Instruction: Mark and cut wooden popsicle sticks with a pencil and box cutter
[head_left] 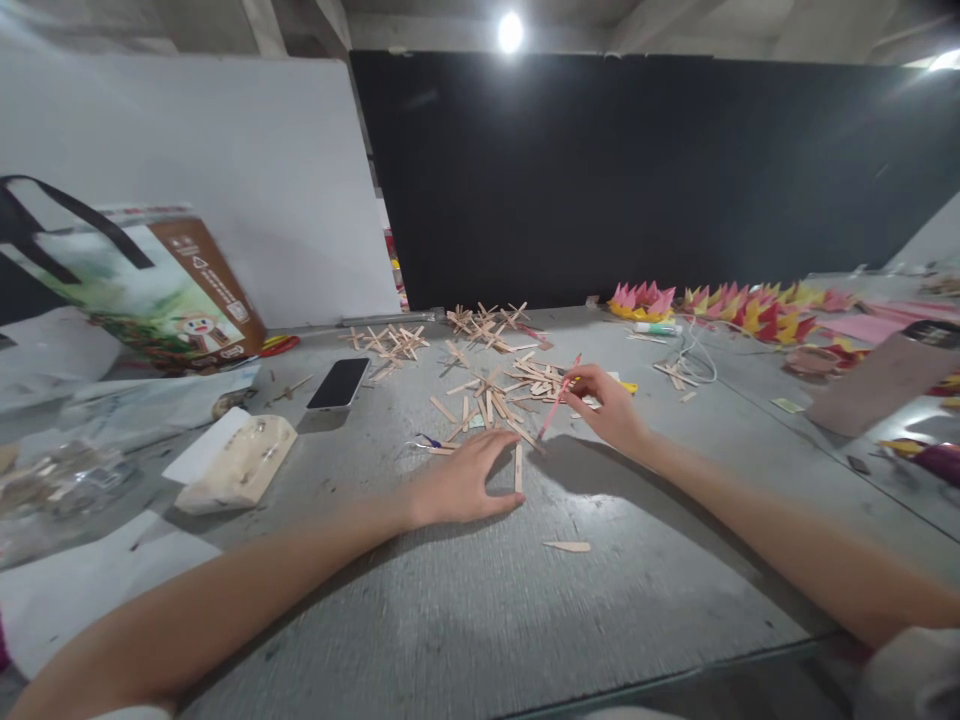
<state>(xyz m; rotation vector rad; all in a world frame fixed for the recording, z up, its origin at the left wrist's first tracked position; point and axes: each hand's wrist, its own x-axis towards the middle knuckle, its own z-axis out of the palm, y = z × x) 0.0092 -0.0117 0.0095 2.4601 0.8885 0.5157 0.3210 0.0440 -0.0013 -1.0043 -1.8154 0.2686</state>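
So the right hand was pinching a thin pink tool, looked like a pen or a craft knife, can't really tell which. It was held at a slant with its tip down near the loose pile of wooden sticks that lay just in front of both hands. The left hand was flat on the grey table, fingers spread a bit and holding nothing, with its fingertips touching one single stick that lay between the two hands.

One more cut stick piece sat on its own on the near side of the hands. Further out past the pile were little crossed stick shapes. Off to the left of the left hand there was a black phone lying face up, a pale packet nearer in, and a printed tote bag way out. To the right of the right hand, well apart, a row of pink, yellow and red folded paper pieces ran along the back, with a white cable beside them.
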